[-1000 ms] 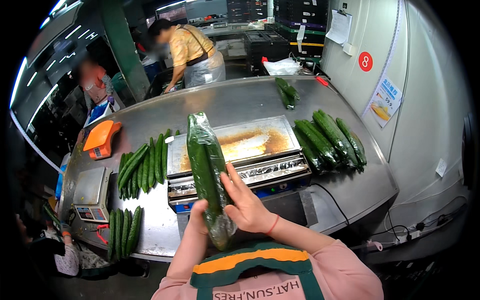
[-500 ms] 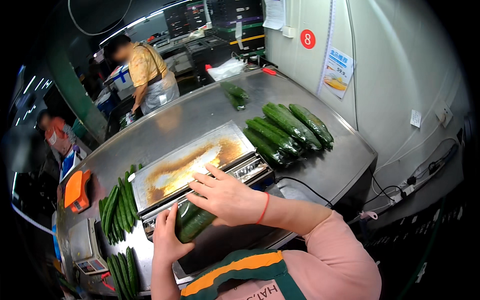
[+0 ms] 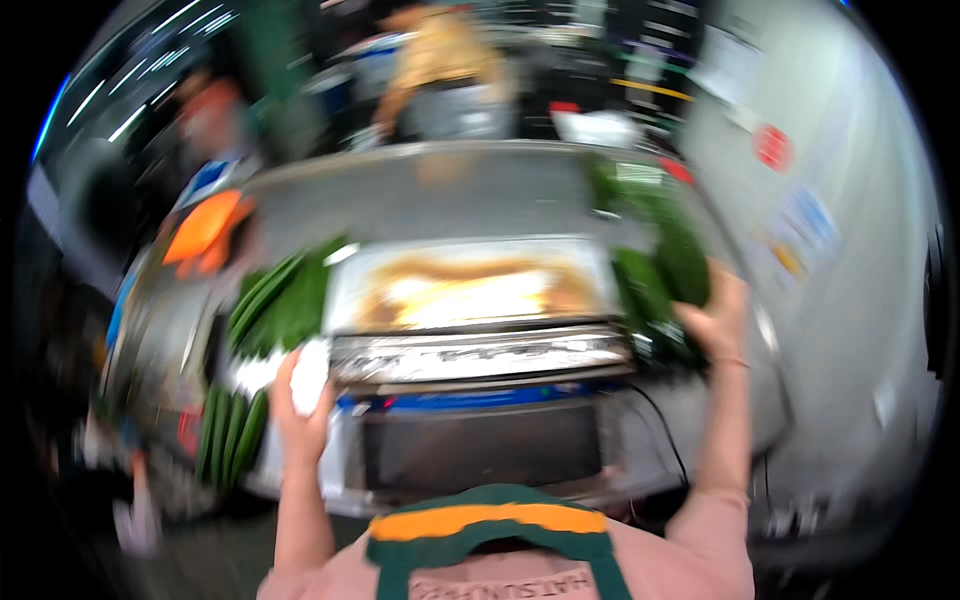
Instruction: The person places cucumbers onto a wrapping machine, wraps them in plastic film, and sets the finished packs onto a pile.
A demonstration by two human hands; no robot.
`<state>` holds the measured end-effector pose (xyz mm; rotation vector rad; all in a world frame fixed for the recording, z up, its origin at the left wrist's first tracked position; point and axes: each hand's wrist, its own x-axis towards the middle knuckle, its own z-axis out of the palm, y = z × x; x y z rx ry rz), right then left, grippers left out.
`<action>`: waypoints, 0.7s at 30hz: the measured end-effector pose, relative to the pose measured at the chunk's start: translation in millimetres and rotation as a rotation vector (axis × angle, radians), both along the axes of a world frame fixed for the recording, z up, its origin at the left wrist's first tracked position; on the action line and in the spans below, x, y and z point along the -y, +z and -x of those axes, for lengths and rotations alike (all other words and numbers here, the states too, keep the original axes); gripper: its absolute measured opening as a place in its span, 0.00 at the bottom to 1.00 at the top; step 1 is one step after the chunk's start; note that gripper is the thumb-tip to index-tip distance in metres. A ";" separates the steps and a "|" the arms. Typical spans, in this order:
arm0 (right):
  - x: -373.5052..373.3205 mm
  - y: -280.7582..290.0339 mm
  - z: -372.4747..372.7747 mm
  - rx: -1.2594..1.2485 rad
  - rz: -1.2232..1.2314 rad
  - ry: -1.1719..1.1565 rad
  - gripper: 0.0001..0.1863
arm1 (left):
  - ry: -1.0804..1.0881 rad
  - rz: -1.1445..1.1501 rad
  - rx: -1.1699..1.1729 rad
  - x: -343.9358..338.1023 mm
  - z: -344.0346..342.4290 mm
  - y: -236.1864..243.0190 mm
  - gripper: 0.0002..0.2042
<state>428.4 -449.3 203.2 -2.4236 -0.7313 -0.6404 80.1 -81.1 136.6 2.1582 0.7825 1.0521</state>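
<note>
While right hand [image 3: 712, 318] grips bagged cucumber [image 3: 682, 262], round red sign [image 3: 772, 148] upper right.

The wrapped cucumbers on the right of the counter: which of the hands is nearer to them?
Right. The right hand is at the wrapped cucumbers, seemingly touching one, though blur hides the grip. The left hand is across the sealing machine, beside the loose cucumbers.

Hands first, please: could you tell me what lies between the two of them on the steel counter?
In the head view, the sealing machine with its browned flat plate lies between the left hand and the right hand, which holds a wrapped cucumber.
</note>
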 end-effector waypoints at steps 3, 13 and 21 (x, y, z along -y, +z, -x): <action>99.4 -35.9 -77.6 -0.240 -0.231 -0.021 0.26 | 0.106 -0.143 -0.240 -27.8 30.8 -77.7 0.28; 204.9 -105.1 -197.2 -0.345 0.063 -0.140 0.20 | 0.753 -0.017 -0.908 -135.6 139.8 -130.8 0.38; 20.5 -14.0 -25.6 -0.350 -0.008 0.162 0.16 | 0.811 0.148 -1.169 -163.6 118.9 -112.2 0.26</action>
